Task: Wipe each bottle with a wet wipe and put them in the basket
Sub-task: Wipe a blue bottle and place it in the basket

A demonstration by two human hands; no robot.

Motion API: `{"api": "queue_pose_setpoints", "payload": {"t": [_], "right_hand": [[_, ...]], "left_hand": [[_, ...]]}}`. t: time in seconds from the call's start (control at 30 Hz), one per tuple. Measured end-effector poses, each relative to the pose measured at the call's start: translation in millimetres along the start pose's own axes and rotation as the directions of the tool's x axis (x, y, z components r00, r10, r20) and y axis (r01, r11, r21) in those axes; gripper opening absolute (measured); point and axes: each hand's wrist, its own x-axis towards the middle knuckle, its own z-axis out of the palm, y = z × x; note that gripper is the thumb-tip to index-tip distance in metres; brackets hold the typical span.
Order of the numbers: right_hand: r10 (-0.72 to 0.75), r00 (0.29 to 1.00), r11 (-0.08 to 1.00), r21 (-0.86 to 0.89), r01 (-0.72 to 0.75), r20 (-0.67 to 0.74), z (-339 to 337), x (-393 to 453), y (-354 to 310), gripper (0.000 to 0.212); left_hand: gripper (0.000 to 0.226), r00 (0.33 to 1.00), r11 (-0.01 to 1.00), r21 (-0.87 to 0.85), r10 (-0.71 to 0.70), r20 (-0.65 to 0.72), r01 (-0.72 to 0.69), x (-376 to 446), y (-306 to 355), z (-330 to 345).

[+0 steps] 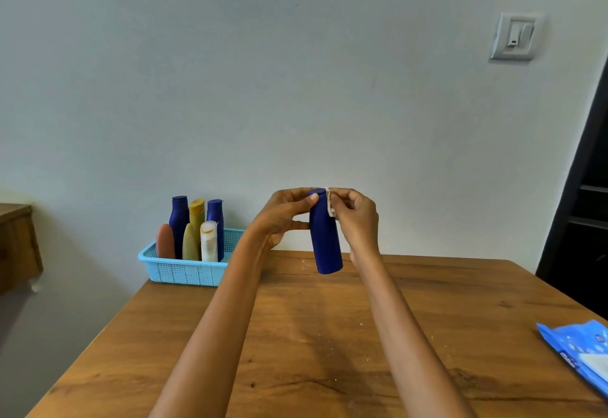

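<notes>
A dark blue bottle (325, 240) is held upright above the wooden table (296, 335), near its far edge. My left hand (283, 217) grips the bottle's upper part, thumb near the cap. My right hand (355, 217) pinches a small crumpled wet wipe (330, 204) against the bottle's top right side. A light blue perforated basket (184, 269) stands at the table's far left corner. Several bottles stand in it: two dark blue, a yellow one, an olive one, a brownish-red one and a white one.
A blue pack of wet wipes (582, 355) lies at the table's right edge. A wooden cabinet (16, 246) stands at the left beyond the table. A dark door frame (585, 204) rises at the right, and a wall switch (515, 36) is above.
</notes>
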Motion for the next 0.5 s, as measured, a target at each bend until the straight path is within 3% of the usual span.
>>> {"api": "queue_pose_setpoints", "payload": {"t": [0.13,0.27,0.37,0.5], "right_hand": [[-0.039,0.998,0.996,-0.073,0.043,0.053,-2,-1,7,0.010],[0.084,0.990,0.972,-0.227,-0.057,0.109,-4,0,23,0.009],[0.135,0.987,0.964,-0.244,-0.109,0.091,-3,-2,31,0.012],[0.075,0.994,0.982,-0.180,-0.060,0.076,-5,0,26,0.011]], "left_hand": [[0.013,0.986,0.999,-0.012,0.050,-0.159,-0.052,3,-1,1],[0.012,0.950,0.993,-0.079,0.061,-0.305,-0.089,3,-2,-7],[0.011,0.949,0.993,-0.082,0.052,-0.311,-0.082,3,-2,-8],[0.011,0.974,0.997,-0.072,-0.018,-0.226,0.001,4,-4,-5]]}}
